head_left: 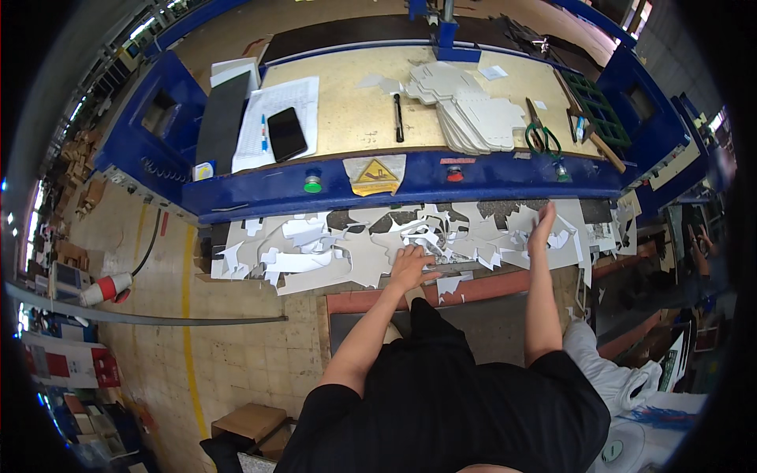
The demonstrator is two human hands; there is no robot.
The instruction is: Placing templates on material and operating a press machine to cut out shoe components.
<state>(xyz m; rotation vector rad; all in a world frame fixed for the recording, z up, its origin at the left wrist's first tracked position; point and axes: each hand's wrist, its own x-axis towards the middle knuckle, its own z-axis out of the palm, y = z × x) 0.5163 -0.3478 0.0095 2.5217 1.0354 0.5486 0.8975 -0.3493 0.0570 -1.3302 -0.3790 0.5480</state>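
My left hand (412, 266) lies with its fingers spread over a heap of white and grey die-cut cardboard scraps (359, 251) on the low shelf in front of the blue machine. My right hand (542, 226) is upright on its edge at the right part of the heap, fingers stretched out and close together, beside a large grey cardboard sheet (564, 251). Neither hand grips anything that I can see. Above, on the pale worktop (347, 110), rests a stack of cut cardboard blanks (475, 120).
Green-handled scissors (542, 135), a hammer (605, 150) and a green tray (593, 110) are at the worktop's right. A black phone (286, 134), papers and a black marker (399, 118) lie left. The machine's front rail carries a green button (313, 183) and a red button (455, 175).
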